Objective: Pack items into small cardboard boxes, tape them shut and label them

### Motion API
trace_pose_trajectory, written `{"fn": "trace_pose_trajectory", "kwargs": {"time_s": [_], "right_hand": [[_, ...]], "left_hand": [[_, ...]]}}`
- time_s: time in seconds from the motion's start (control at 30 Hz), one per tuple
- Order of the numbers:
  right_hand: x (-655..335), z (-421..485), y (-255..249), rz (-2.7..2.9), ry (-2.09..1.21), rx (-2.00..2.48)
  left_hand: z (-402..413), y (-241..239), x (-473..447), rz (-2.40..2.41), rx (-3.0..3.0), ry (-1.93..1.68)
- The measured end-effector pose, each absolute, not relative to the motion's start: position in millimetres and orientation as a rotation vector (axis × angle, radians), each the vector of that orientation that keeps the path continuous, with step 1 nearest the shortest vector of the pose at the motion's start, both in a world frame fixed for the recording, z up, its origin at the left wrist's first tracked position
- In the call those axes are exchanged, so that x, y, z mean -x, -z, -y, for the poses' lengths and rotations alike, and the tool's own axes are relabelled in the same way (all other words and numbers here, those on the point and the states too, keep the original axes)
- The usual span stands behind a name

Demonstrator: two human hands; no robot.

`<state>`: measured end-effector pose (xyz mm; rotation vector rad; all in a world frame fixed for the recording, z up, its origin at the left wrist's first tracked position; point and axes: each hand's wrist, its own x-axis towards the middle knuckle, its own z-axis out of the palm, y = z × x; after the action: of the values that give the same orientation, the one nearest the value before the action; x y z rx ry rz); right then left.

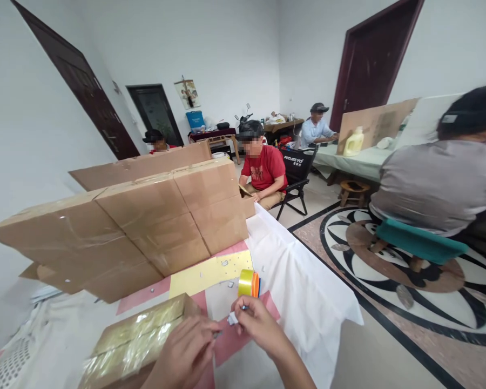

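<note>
Over the table's near part, my left hand (188, 346) pinches a small greyish piece (217, 334) between thumb and finger. Close by on the right, the fingers of my right hand (260, 324) are closed on a small whitish piece (232, 319). A dark, shiny tip (245, 307) also shows at these fingers; I cannot make out its kind. Just beyond my right hand stands a yellow tape roll (245, 283) with an orange ring beside it. Left of my hands lies a cardboard box (140, 329) covered in glossy tape.
Large cardboard boxes (157, 221) form a wall across the table's far side. Small grey scraps (225, 263) lie on the yellow patch of the white cloth (303, 281). A person in red (267, 173) sits beyond; another person (441, 162) sits at right.
</note>
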<state>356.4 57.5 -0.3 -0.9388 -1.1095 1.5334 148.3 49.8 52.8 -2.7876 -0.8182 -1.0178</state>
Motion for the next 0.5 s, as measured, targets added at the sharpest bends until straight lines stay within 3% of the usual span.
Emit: {"fn": "trace_pose_trajectory", "kwargs": {"time_s": [0.13, 0.27, 0.5], "right_hand": [[-364.2, -48.5, 17.2, 0.997, -1.516, 1.023], [-369.3, -35.2, 25.6, 0.959, -1.416, 1.088], [-361.9, -9.1, 39.4, 0.979, -1.348, 1.172]], "left_hand": [[-84.0, -56.8, -146.4, 1.316, 2.953, 0.894], [-170.4, -67.1, -160.6, 1.871, 3.124, 0.278], [-281.6, -31.4, -218.4, 2.032, 3.076, -0.337]]}}
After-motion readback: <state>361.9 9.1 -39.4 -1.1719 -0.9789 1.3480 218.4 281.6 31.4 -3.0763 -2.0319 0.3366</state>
